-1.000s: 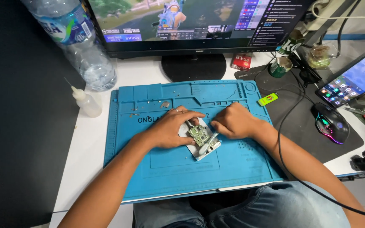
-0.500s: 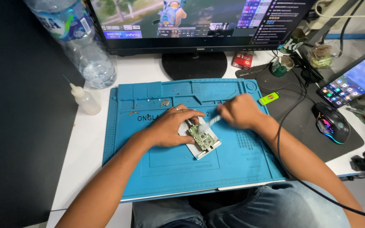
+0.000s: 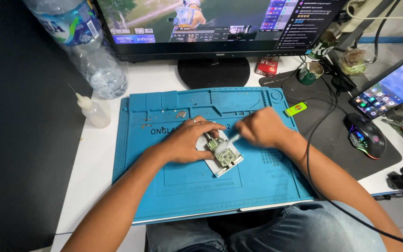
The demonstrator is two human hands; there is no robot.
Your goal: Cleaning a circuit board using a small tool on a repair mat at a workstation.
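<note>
On the blue mat (image 3: 187, 186) at mid-worktop, left hand (image 3: 188, 142) presses flat, grip open, steadying the circuit board (image 3: 222, 154); right hand (image 3: 260, 128) grip closed on a thin tool (image 3: 234, 138).

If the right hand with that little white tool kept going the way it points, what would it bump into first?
The right hand points left and slightly down, holding a thin white tool. Going straight on, it would probably first meet the small green circuit board on its white holder, then the fingers of the left hand. Depth is uncertain.
</note>
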